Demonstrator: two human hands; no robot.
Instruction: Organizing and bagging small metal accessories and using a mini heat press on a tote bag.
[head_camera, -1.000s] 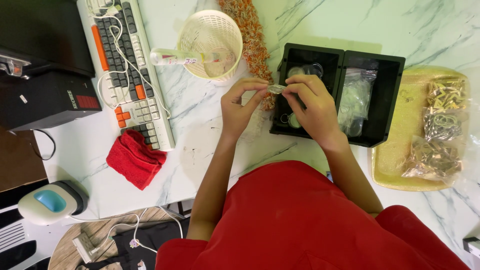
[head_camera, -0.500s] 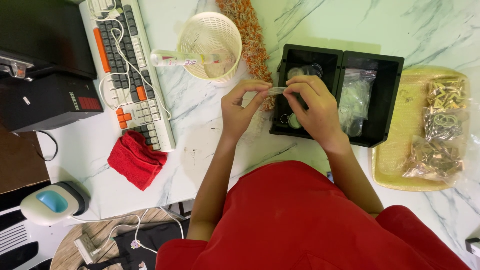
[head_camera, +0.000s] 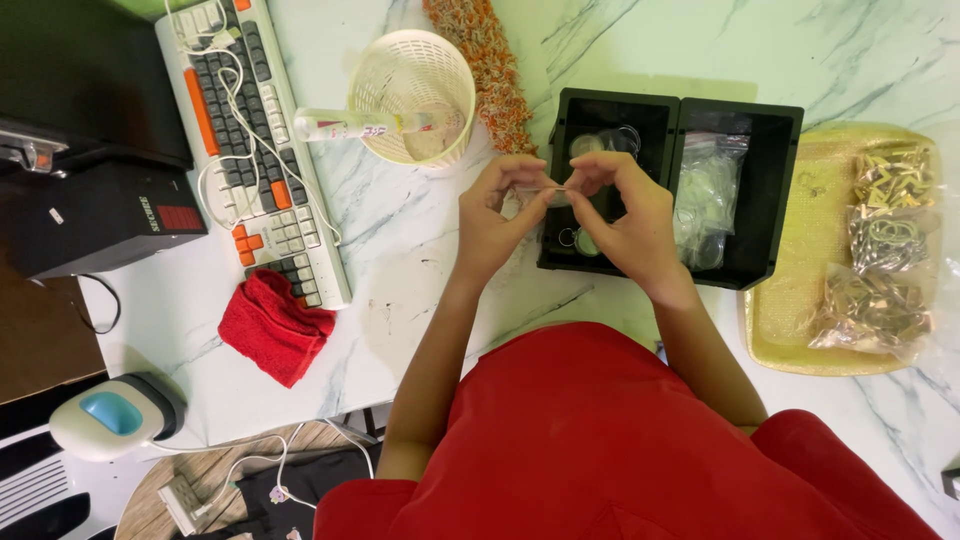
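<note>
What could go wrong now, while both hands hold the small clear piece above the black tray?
The small clear piece is pinched only by fingertips of the left hand and right hand; it may slip into the black tray among similar pieces. An elbow might also nudge the yellow tray at the table's edge.

Small craft-and-packing workstation, seemingly inside a shop or home office. A marble-patterned counter (head_camera: 400, 250) is carrying a keyboard (head_camera: 250, 150), a handheld scanner (head_camera: 115, 415), a black two-compartment bin (head_camera: 760, 200) of bagged parts, and a yellow tray (head_camera: 800, 300) holding packeted metal fittings.
</note>
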